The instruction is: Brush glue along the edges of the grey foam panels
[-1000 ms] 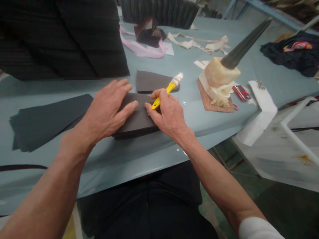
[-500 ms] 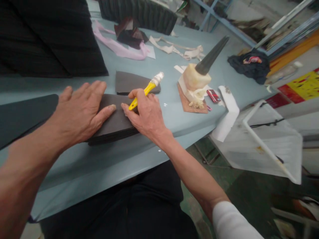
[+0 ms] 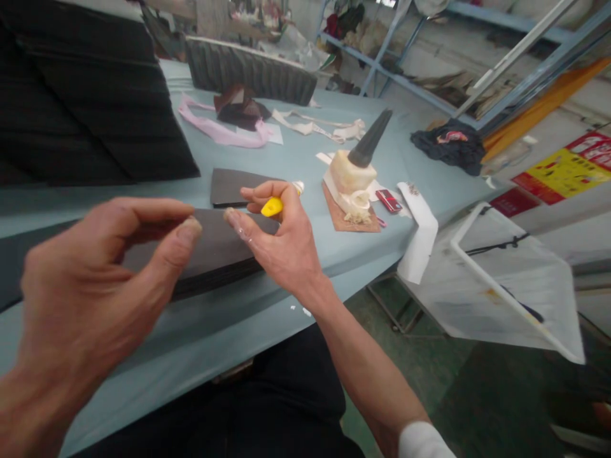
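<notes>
Right hand [image 3: 281, 248] pinching yellow brush [image 3: 273, 205], left hand [image 3: 95, 280] half-curled, empty, dark stack [image 3: 219, 245] near table [image 3: 214, 318] edge

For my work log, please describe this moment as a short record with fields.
Left hand: empty, fingers curled, hovers over the stack of dark sheets
Right hand: grips the yellow-handled brush
Table: light blue; also holds a single dark sheet and a pale block with a dark cone
</notes>
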Available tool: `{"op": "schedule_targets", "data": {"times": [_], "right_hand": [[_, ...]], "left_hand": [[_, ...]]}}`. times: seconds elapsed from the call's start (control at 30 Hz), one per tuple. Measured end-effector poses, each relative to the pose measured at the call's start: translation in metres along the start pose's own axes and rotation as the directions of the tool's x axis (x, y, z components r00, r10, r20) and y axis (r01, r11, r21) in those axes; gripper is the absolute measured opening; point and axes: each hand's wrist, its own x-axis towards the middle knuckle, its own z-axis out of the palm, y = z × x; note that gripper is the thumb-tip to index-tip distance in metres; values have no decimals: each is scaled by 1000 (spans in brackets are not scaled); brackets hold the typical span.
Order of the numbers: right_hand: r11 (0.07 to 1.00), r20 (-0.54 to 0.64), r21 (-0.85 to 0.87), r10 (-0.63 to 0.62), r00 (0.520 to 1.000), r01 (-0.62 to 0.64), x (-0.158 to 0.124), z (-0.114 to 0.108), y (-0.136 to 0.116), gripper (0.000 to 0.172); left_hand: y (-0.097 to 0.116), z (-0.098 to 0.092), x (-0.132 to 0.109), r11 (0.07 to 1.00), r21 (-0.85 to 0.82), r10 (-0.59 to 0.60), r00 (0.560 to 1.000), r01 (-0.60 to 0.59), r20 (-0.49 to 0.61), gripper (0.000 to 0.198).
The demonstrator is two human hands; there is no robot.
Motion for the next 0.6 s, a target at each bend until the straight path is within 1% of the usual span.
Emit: {"op": "schedule_targets", "data": {"times": [0.03,0.1,0.13,0.23,0.3,0.37,0.47,0.6], "right_hand": [[999,-12,44,2,1000,-1,-1,-1,-2,45],[993,-39,114,3,999,1,-4,-2,-5,43],[990,-58,141,2,998,6,-5,-2,-6,41],[984,-124,178,-7,992,29,-7,-4,-5,29],[985,-163,162,-32,986,59,-9,-5,-4,24],[990,-194,117,-58,979,82,-11,-7,-4,24],[993,-245,48,-90,965,105,-17,-10,-6,28],[995,-284,-32,-100,954,95,-24,-14,-7,38]], "left_hand": [[7,3,-7,998,-70,3,1000,-3,2,32],[21,10,-20,987,-159,1,1000,-4,-19,22],[27,14,-26,979,-201,15,1000,-13,8,20],[41,28,-40,945,-313,120,991,-95,63,18],[48,37,-45,926,-360,148,986,-110,81,18],[52,44,-48,918,-385,137,987,-95,83,18],[57,50,-50,911,-404,114,991,-75,74,18],[60,51,-52,902,-418,153,986,-113,64,13]]}}
